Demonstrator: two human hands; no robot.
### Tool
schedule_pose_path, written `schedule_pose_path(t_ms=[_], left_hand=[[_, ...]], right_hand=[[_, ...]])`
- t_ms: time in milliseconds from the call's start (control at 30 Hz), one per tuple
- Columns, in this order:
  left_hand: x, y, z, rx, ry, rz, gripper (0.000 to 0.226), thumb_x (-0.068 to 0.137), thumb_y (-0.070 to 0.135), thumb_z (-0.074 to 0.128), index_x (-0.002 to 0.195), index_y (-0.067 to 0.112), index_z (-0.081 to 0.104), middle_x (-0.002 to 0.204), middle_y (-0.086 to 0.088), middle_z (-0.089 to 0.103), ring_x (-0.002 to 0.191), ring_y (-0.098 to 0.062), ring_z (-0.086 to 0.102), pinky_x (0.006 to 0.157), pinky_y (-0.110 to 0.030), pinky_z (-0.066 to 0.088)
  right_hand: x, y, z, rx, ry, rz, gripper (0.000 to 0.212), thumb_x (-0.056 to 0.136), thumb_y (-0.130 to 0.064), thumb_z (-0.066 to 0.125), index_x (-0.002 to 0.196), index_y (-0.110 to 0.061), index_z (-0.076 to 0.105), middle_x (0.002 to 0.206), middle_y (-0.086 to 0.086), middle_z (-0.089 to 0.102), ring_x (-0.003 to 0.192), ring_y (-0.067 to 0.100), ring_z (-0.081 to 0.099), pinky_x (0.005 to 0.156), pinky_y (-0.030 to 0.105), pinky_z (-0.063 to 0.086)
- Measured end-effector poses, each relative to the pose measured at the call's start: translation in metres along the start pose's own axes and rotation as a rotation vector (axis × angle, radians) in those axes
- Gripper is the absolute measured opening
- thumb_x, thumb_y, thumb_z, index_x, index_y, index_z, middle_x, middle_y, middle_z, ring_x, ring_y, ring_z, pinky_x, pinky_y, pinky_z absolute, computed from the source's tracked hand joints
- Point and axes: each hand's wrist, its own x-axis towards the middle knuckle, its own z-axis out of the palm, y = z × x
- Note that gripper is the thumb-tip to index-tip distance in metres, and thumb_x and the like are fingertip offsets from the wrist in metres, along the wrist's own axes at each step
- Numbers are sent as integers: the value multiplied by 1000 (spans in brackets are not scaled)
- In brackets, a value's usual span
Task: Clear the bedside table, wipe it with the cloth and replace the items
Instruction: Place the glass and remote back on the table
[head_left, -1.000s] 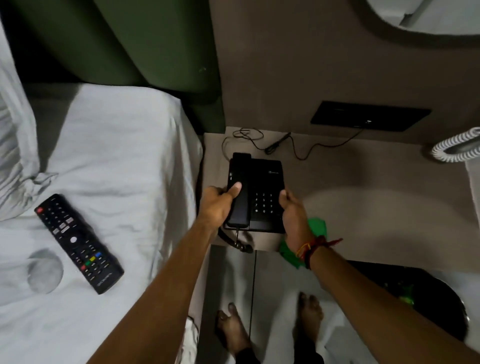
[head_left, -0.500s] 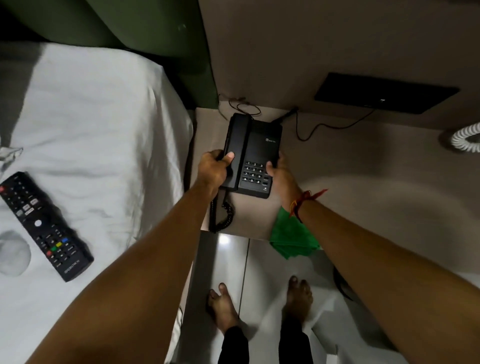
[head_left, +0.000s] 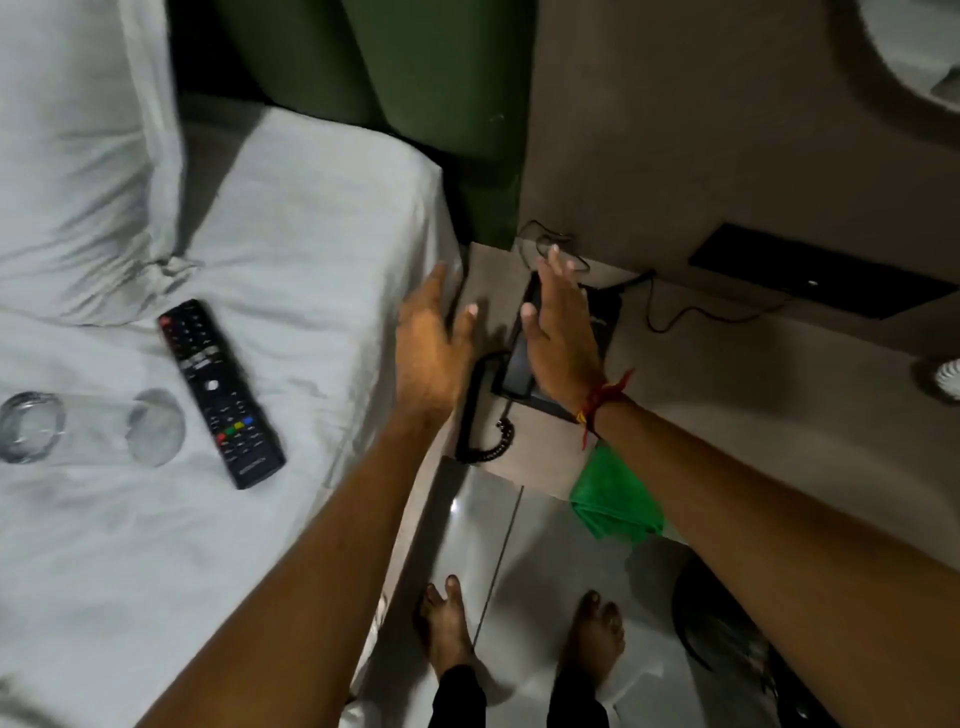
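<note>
The black telephone (head_left: 605, 322) sits at the back left corner of the beige bedside table (head_left: 727, 384), its coiled cord (head_left: 480, 415) looping off the front left edge. My right hand (head_left: 558, 332) hovers flat over the phone with fingers apart, holding nothing. Just left of the phone, my left hand (head_left: 434, 338) is spread open above the gap by the bed. A green cloth (head_left: 615, 501) hangs over the table's front edge. On the white bed lie a black remote (head_left: 221, 392) and a clear glass (head_left: 91, 426) on its side.
The white bed (head_left: 260, 519) with a pillow (head_left: 72, 156) fills the left. A green headboard (head_left: 415, 104) stands behind. A black wall panel (head_left: 821, 278) with a thin cable is above the table. A dark bin (head_left: 727, 639) stands on the floor at the right, near my bare feet.
Both hands held the phone and carried it to the table's back corner; now they have let go and opened, the left one drifting toward the bed.
</note>
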Motion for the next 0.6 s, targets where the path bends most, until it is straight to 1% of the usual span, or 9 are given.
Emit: schedule_pose_path(t_ms=[67, 133, 200, 267, 367, 433, 500, 567, 600], left_hand=[[-9, -3, -37, 46, 153, 84, 56, 104, 31, 53, 155, 14, 37, 158, -7, 42, 145, -20, 37, 121, -26, 26], [-17, -11, -82, 61, 332, 131, 54, 105, 30, 53, 153, 11, 40, 156, -9, 44, 144, -22, 38, 120, -23, 24], [-25, -26, -134, 110, 509, 149, 52, 104, 26, 54, 151, 7, 43, 154, -12, 46, 144, -26, 40, 123, -34, 26], [-31, -44, -178, 219, 602, 129, 54, 101, 23, 54, 150, 6, 43, 154, -13, 46, 146, -31, 39, 124, -48, 25], [-43, -74, -233, 373, 640, -21, 63, 96, 31, 58, 151, 7, 40, 154, -13, 45, 149, -34, 33, 126, -53, 14], [-49, -95, -257, 409, 621, -104, 75, 90, 44, 63, 151, 7, 40, 149, -14, 49, 144, -36, 40, 122, -55, 21], [-59, -115, -273, 343, 560, -194, 92, 81, 54, 73, 152, 7, 38, 146, -16, 53, 138, -36, 46, 117, -52, 33], [-67, -129, -276, 171, 457, -271, 107, 70, 57, 83, 154, 13, 34, 144, -15, 55, 136, -31, 50, 113, -47, 41], [-72, -135, -276, 89, 416, -300, 112, 66, 56, 88, 155, 16, 33, 143, -12, 57, 133, -27, 53, 111, -41, 44]], right_hand=[[5, -38, 15, 20, -19, -70, 57, 102, -22, 35, 156, -9, 26, 167, 11, 15, 155, 28, 9, 125, 49, 7], [6, -81, 38, 20, -40, -171, 57, 99, -22, 40, 154, -7, 31, 165, 12, 23, 154, 30, 16, 126, 49, 13], [0, -128, 67, 19, -86, -302, 56, 98, -21, 46, 151, -3, 36, 162, 16, 31, 151, 33, 24, 124, 47, 22], [-9, -167, 94, 18, -141, -361, 55, 99, -24, 49, 148, -1, 40, 157, 18, 38, 147, 34, 33, 121, 46, 29], [-26, -214, 135, -60, -119, -393, 53, 97, -33, 53, 140, -3, 49, 136, 17, 56, 124, 36, 52, 103, 49, 45], [-35, -233, 158, -144, -107, -373, 54, 94, -41, 56, 132, -3, 53, 121, 17, 59, 111, 36, 55, 93, 50, 49], [-43, -244, 180, -219, -126, -326, 59, 87, -49, 62, 125, -3, 56, 115, 18, 59, 106, 36, 56, 91, 49, 50], [-48, -244, 191, -279, -119, -269, 63, 80, -53, 68, 117, -2, 58, 111, 17, 59, 103, 36, 56, 89, 46, 51], [-51, -244, 197, -309, -107, -256, 64, 76, -52, 71, 114, -2, 59, 109, 17, 59, 102, 36, 56, 87, 45, 52]])
